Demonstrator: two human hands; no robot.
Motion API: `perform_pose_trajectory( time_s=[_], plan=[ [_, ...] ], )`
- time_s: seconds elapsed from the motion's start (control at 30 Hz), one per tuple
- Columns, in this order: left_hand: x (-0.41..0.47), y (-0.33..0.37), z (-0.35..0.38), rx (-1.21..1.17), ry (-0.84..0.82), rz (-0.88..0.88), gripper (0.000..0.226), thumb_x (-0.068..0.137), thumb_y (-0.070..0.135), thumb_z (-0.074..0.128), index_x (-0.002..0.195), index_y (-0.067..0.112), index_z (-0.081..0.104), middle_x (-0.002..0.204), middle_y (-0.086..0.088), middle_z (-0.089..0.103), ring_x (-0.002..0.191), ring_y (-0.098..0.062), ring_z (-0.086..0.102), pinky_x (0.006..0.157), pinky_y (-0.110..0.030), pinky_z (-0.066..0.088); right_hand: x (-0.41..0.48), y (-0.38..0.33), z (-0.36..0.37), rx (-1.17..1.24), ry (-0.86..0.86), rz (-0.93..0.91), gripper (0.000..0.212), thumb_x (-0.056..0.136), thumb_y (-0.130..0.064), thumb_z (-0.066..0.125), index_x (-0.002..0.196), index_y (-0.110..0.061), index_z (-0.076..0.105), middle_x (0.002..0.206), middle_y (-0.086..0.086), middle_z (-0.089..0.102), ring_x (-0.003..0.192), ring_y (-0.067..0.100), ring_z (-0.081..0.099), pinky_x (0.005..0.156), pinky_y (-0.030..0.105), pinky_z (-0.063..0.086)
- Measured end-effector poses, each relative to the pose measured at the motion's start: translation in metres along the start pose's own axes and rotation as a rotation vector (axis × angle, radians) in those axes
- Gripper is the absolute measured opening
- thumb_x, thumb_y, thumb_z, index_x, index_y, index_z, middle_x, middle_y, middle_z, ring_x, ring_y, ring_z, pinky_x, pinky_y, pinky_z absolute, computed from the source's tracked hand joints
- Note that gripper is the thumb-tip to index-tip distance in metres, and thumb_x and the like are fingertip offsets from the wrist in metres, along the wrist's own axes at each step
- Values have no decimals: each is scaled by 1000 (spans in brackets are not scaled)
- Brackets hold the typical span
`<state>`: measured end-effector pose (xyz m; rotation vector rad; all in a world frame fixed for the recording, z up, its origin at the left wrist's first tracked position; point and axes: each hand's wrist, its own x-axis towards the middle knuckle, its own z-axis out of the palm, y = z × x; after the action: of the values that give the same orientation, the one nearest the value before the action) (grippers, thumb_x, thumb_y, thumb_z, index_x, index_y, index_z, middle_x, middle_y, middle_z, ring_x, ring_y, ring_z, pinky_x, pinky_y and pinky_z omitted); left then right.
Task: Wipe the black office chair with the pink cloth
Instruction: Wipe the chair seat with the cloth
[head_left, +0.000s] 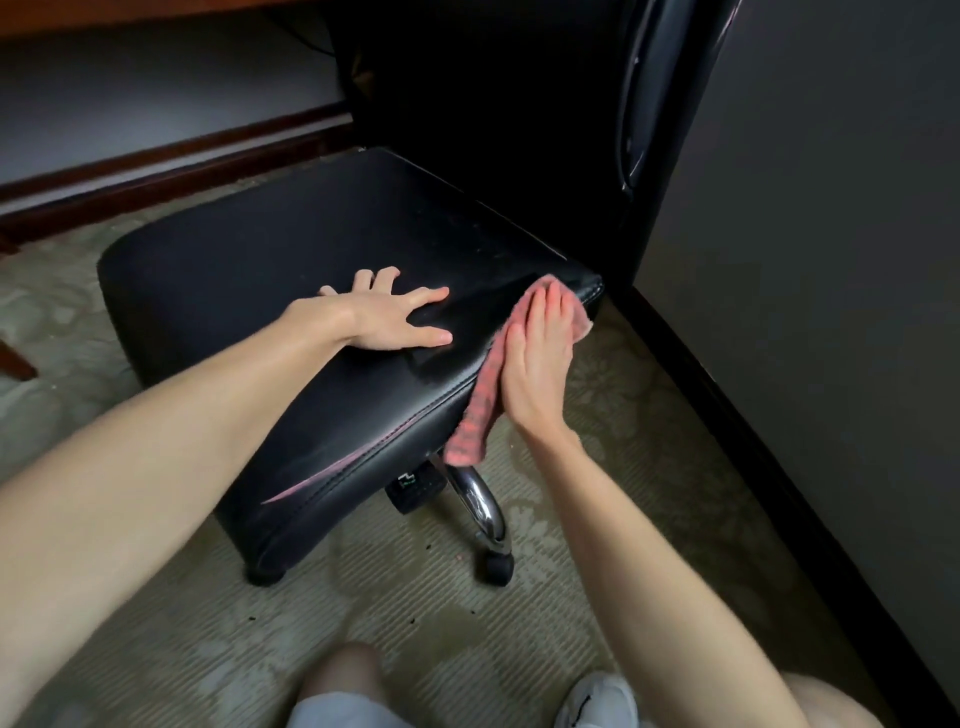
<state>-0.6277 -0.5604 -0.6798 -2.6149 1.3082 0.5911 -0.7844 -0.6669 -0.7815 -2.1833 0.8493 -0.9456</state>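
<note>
At nine o'clock a wooden baseboard (156, 161) runs along the wall, above a pale patterned carpet (363, 597). The black office chair (270, 244) fills the middle of the view, its padded seat seen from above.

The left hand (387, 312) lies palm down on the top of the seat, near its three o'clock edge. The fingers are straight and spread, and the hand holds nothing.

A thin pink streak (322, 478) shows along the seat's stitched seam toward seven o'clock from the hand; what it is cannot be told.

Just to the right, at the seat's three o'clock edge, the pink cloth (475, 421) hangs against the side of the cushion. Its upper end reaches the top corner of the seat and its lower end dangles below the seat's underside.

The right hand (537, 358) presses flat on the cloth from outside, fingers straight and close together, pointing toward twelve o'clock. It pins the cloth to the chair's side without curling round it.

Under the cloth, a chrome leg (480, 499) curves down to a black caster (496, 569) on the carpet.

The chair's backrest (644, 93) rises in shadow at one o'clock. A dark grey panel (805, 260) stands at three o'clock.

At six o'clock a bare knee (343, 670) shows, and at five o'clock a white shoe (597, 699).
</note>
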Motion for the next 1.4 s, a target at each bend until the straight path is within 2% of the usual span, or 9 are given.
perform_pose_trajectory(
  time_s=[0.17,0.27,0.37,0.6,0.8,0.9,1.1,1.23,1.4],
  plan=[
    [-20,-30,3,68,-49,10,71,87,81,32,147,63,-3,166,6,-13,152,-23,-13,113,-64,9,22,7,-5,19,3,12,57,100,-23,27,149,6,23,158,21,20,149,32,15,123,45,9],
    [-25,-28,11,47,-31,4,71,87,80,31,148,62,-2,166,2,-14,151,-26,-14,112,-66,7,21,2,-3,15,21,56,59,99,-25,26,148,7,26,156,22,26,147,34,20,122,47,13],
    [-25,-23,10,42,-11,2,72,87,81,32,148,62,-1,166,1,-12,151,-28,-12,112,-66,9,-10,-15,7,-15,29,-15,57,99,-26,24,144,7,33,153,22,32,144,34,27,119,50,18],
    [-36,-37,21,-29,3,-49,77,78,91,27,145,66,-3,165,2,-18,151,-30,-16,111,-72,1,-91,-58,18,-9,-133,-164,62,101,-34,17,154,-2,12,164,12,5,152,18,-1,123,40,1],
    [-57,-60,29,-62,15,-68,72,86,82,33,148,63,1,166,1,-14,151,-23,-18,111,-70,-1,-38,-35,7,-21,-72,-47,65,99,-38,13,152,-1,22,161,14,17,150,23,12,121,47,12],
    [-56,-58,35,-75,30,-68,73,85,83,32,148,63,1,166,-2,-14,150,-24,-20,111,-71,-2,-53,-45,21,-29,-29,16,62,100,-34,15,154,-2,17,162,14,12,151,25,6,121,48,7],
    [-58,-64,34,-87,59,-45,73,86,81,36,149,60,7,166,-3,-8,151,-25,-14,110,-72,-1,-131,-91,44,-86,-111,-155,62,100,-32,19,153,0,17,163,14,9,151,24,0,121,46,0],
    [-59,-73,35,-144,113,-27,72,82,83,42,147,62,19,166,4,3,151,-19,-7,112,-68,-1,-101,-70,25,-209,-146,-275,60,100,-33,18,150,-2,30,159,11,26,148,20,20,117,44,17],
    [-71,-95,38,-148,160,6,66,84,81,41,145,62,27,165,4,11,150,-17,0,117,-55,6,-76,-65,20,-235,-122,-156,62,100,-37,11,153,-7,25,161,6,21,149,15,13,120,43,10]
  ],
)
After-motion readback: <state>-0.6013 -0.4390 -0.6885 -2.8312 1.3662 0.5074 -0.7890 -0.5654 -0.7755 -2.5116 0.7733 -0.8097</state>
